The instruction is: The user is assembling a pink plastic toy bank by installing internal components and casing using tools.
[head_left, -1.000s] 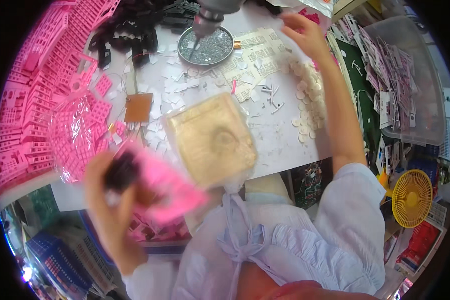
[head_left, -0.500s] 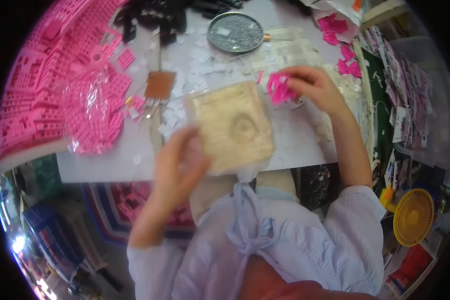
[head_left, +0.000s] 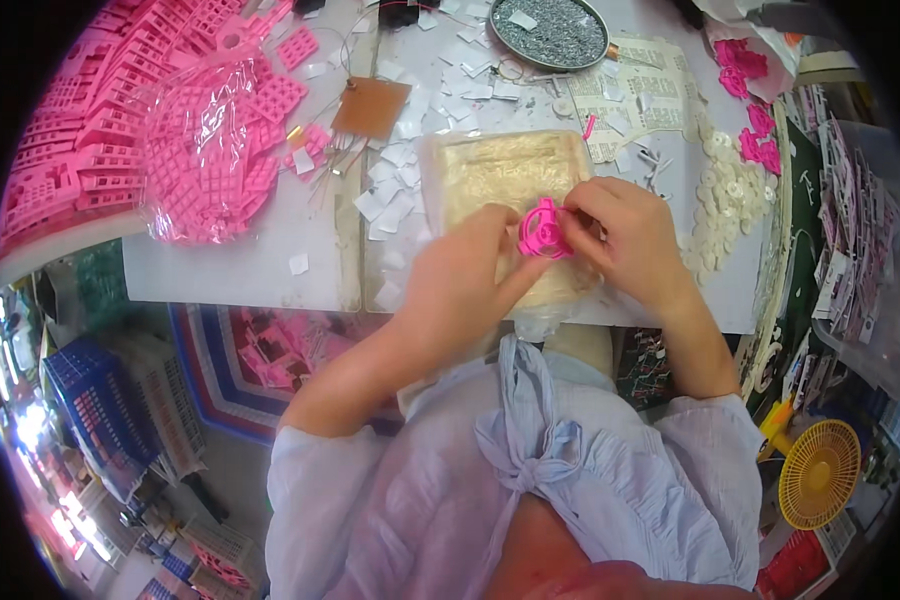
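Observation:
A small bright pink openwork plastic part (head_left: 542,232), roundish with a ring shape in it, is pinched between my two hands. My left hand (head_left: 467,262) grips its left side with thumb and fingers. On the other side, the fingers of my right hand (head_left: 622,235) close on its right edge. Both hands are just above a pale yellow, plastic-wrapped square pad (head_left: 500,165) at the table's front edge. My hands cover part of the pad.
Pink grid-like parts in a clear bag (head_left: 215,150) lie left, by a brown square plate (head_left: 370,108) and white paper bits (head_left: 385,195). Behind stands a round tin of small metal pieces (head_left: 550,35). Cream discs (head_left: 735,195) and pink parts (head_left: 760,135) lie right.
My right hand has brought the pink part leftward and down over the pad. My left hand has come up and right to take hold of it too. The view has shifted.

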A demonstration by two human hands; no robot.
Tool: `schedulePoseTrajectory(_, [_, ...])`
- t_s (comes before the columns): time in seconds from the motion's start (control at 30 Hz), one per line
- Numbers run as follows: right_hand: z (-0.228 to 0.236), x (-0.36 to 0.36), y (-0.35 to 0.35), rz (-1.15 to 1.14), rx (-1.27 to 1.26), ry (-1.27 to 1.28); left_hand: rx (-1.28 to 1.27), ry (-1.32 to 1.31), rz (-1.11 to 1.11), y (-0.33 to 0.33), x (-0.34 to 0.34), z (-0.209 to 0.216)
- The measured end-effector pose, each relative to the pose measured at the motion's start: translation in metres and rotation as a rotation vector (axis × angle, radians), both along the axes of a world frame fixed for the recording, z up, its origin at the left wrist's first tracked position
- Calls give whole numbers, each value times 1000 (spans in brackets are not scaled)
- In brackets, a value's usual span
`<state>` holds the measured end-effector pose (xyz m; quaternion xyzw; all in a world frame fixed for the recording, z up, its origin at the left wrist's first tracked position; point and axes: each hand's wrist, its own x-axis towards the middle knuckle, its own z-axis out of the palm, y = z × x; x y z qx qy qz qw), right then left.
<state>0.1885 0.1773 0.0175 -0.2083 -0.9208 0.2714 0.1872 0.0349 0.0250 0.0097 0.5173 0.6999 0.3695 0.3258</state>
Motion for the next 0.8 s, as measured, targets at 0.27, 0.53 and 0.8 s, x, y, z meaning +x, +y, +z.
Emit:
schedulePoseTrajectory(0.27, [-8, -18, 13, 167, 162, -337, 184, 589, -356, -7, -5, -25])
schedulePoseTrajectory(0.53, [-9, -19, 9, 67, 41, -342, -94, -144, -402, -1, -104, 37])
schedulePoseTrajectory(0.8, [-15, -13, 4, 37, -12, -273, -27, 1118, 67, 5, -258, 13])
